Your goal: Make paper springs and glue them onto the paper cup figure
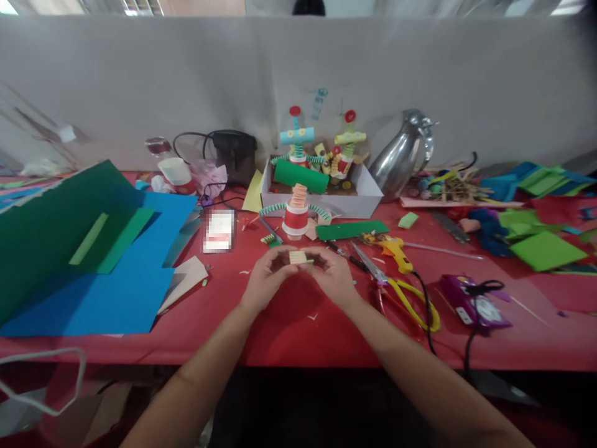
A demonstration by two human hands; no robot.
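Both hands meet over the middle of the desk [298, 336], which is covered in smooth red sheeting. The left hand [267, 277] and the right hand [330, 275] pinch one small folded paper piece [297, 257] between them. It is pale, ribbed like a concertina and roughly square, and the fingers [278, 260] are closed narrowly on its two ends just above the desk. Just beyond it stands one cup figure [295, 219], red and white, with coiled green paper arms. Two more such figures with round red tops stand farther off in a white cardboard box [368, 198]. Far right of the box is a shiny metal jug [402, 154]. To the right lie one yellow glue gun [394, 247] and one pair of yellow-handled scissors [405, 295], near the right wrist. On the left a flat blue sheet [125, 292] overlaps a green sheet [46, 236], and their straight edges stop short of the left forearm. Bare red surface lies open between the sheets and the scissors, up to the near desk edge.
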